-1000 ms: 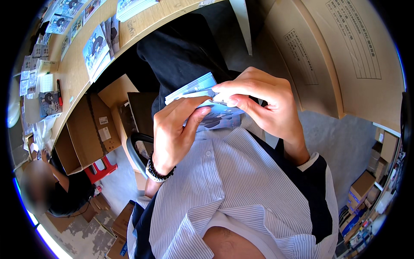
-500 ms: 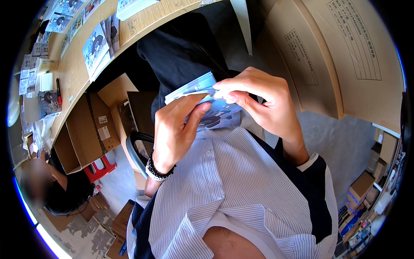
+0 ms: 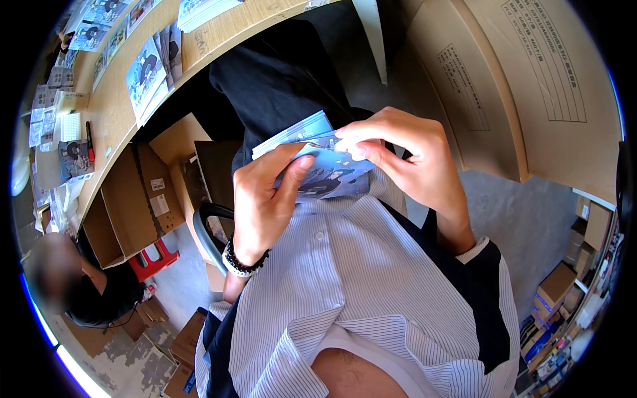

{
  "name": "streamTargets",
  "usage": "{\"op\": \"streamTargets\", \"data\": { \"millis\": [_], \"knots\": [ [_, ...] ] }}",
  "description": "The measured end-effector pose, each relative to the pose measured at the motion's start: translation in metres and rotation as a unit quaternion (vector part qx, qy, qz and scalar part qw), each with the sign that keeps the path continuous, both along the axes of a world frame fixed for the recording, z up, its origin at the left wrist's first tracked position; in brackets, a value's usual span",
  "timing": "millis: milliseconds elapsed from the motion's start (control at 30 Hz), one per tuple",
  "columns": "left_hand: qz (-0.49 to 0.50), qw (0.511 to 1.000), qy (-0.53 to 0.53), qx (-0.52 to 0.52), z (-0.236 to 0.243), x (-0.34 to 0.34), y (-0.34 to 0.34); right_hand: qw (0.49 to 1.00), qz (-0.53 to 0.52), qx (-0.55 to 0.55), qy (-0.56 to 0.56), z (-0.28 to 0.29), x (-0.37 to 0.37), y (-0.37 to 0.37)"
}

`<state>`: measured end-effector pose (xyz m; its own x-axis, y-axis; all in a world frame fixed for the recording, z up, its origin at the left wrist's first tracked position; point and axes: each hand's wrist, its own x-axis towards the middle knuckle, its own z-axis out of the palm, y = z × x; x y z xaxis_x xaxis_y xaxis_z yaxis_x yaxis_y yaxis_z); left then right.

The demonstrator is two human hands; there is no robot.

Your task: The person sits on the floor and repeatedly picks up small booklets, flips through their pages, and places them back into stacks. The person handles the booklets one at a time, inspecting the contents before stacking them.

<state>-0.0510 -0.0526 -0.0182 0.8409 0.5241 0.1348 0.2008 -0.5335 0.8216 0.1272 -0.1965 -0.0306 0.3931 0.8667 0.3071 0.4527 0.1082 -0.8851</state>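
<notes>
A stack of light-blue printed cards or folders (image 3: pixel 332 180) with illustrated figures is held in front of my chest, above my lap. My left hand (image 3: pixel 264 202) grips the stack at its left, its thumb lying across the front piece and the other fingers bent over the top edge. My right hand (image 3: pixel 405 159) is closed on the upper right of the front piece, thumb and index finger pinched at its edge. Behind that, the tops of several more blue pieces stick up. A beaded bracelet circles my left wrist.
A curved-looking wooden table (image 3: pixel 199 41) at upper left bears printed stacks (image 3: pixel 142 76), packets and a pen. Open cardboard boxes (image 3: pixel 133 199) lie below it, beside a red stool (image 3: pixel 162 262). A person (image 3: pixel 99 298) works at lower left. Large cartons (image 3: pixel 544 86) stand at right.
My left hand has shifted slightly left, its thumb with it, and more of the front piece shows. My right fingertips have moved slightly right along the top edge.
</notes>
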Motion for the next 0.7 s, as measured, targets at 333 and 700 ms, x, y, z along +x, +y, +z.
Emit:
{"op": "streamTargets", "data": {
  "millis": [333, 700],
  "knots": [
    [-0.107, 0.989, 0.062, 0.079, -0.023, 0.010, 0.000, 0.988, -0.085, 0.005, 0.130, -0.022, 0.013, -0.016],
    [-0.032, 0.980, 0.089, 0.176, -0.049, 0.015, 0.017, 0.981, -0.085, -0.027, 0.173, -0.054, 0.015, -0.015]
  ]
}}
